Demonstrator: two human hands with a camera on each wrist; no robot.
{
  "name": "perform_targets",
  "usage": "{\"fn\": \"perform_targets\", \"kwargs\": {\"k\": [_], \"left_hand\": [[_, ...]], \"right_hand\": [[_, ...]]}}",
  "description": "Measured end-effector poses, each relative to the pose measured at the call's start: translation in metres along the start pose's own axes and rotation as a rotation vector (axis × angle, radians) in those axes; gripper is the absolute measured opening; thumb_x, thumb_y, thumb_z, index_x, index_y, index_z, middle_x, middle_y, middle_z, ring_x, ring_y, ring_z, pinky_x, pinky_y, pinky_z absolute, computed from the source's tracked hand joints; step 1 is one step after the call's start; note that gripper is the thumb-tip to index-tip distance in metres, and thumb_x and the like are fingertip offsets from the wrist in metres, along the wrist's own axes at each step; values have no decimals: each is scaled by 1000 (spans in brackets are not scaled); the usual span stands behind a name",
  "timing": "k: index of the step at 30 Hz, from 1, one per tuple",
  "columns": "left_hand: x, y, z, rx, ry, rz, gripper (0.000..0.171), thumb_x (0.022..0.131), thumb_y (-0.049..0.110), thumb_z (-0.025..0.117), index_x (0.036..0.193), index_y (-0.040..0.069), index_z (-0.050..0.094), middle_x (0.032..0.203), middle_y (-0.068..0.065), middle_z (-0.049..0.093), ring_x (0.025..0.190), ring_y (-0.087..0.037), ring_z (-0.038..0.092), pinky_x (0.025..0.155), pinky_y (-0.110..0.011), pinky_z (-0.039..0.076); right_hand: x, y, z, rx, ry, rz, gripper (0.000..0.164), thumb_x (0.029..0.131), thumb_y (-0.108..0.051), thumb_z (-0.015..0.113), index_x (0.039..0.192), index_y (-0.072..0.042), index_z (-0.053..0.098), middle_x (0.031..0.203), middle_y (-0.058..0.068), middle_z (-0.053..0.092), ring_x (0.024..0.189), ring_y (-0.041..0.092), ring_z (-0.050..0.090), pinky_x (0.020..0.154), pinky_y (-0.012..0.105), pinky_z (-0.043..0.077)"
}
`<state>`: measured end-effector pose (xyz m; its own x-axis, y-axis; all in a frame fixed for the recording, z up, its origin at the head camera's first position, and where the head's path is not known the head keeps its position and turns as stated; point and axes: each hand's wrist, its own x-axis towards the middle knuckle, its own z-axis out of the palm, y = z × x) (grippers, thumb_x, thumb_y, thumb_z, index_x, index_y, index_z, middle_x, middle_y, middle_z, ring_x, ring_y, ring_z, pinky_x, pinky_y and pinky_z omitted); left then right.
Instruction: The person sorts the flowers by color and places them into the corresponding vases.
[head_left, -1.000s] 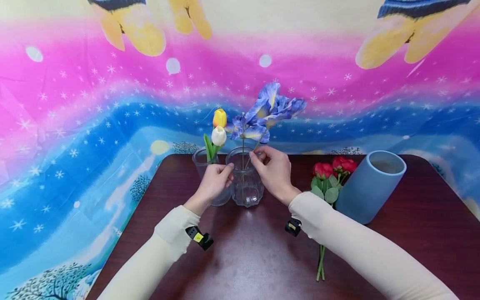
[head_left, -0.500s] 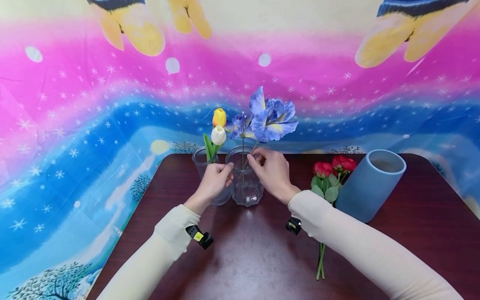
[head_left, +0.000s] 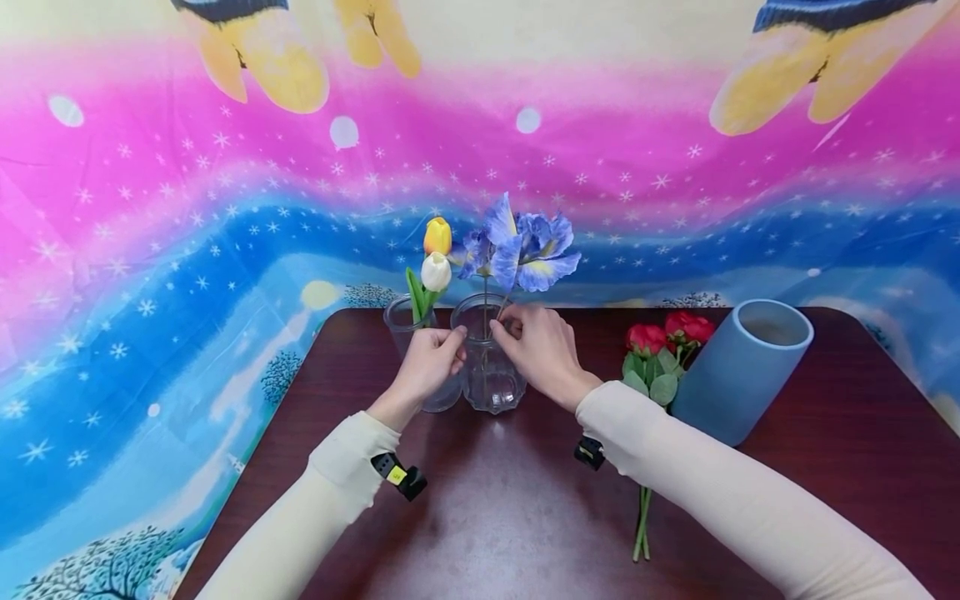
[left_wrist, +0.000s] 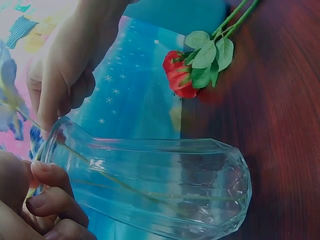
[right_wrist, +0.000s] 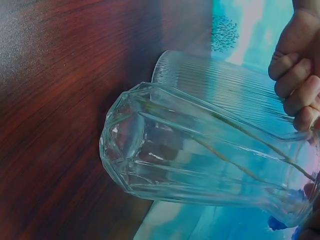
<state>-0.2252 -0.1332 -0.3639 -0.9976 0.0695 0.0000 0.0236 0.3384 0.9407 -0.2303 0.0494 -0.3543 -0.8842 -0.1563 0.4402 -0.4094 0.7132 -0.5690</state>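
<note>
A clear faceted glass vase stands upright near the back of the table. My left hand has its fingers curled at the left of the vase's rim, gripping it between thumb and fingers. Just over the rim, my right hand pinches the thin stem of a blue-purple iris. That stem runs down inside the glass in the left wrist view. A second, smaller-looking blue iris leans in the same vase, partly behind the first bloom. Two stems also show through the glass in the right wrist view.
Close on the left, a ribbed glass vase holds a yellow tulip and a white tulip. Red roses lie right of my right hand, beside a blue-grey vase. A printed cloth hangs behind the table.
The iris in my right hand has turned and come down and left, close to the other iris. My right hand has shifted slightly; the left hand has stayed at the rim.
</note>
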Motion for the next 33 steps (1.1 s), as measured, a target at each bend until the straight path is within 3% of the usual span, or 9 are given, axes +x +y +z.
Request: {"fn": "perform_targets", "kwargs": {"k": [7,16,23,30,33], "left_hand": [[0,0,0,-3,-1,5,49,107,24,49,68,-4,59,48,5,48,48,-9,43,48,-21,28],[-1,0,0,-15,0,2,49,107,23,49,72,-10,58,48,5,46,47,-8,40,47,-21,26],[-2,0,0,-23,-1,-12,49,107,25,49,66,-2,57,48,5,47,47,-8,41,46,-21,26],[-1,-1,0,-18,1,-18,49,107,25,49,67,-2,58,48,5,48,46,-8,40,45,-22,25],[-1,-1,1,-23,5,-14,49,107,24,49,69,-6,58,47,5,48,46,-8,41,45,-22,25]], "right_hand": [[-4,4,-2,21,33,2,22,89,-24,73,80,-8,60,55,2,47,51,17,47,46,32,33],[-7,6,-5,57,47,30,21,87,-25,73,83,-8,61,56,0,44,53,17,44,47,32,32],[-9,9,-8,52,94,66,21,84,-27,73,83,-8,63,63,8,58,62,24,54,55,44,42],[-10,10,-10,48,101,51,24,86,-27,73,73,-12,58,57,1,47,56,20,46,51,35,34],[-10,10,-11,39,104,45,25,86,-26,73,72,-13,57,59,2,50,57,20,47,52,35,35]]}}
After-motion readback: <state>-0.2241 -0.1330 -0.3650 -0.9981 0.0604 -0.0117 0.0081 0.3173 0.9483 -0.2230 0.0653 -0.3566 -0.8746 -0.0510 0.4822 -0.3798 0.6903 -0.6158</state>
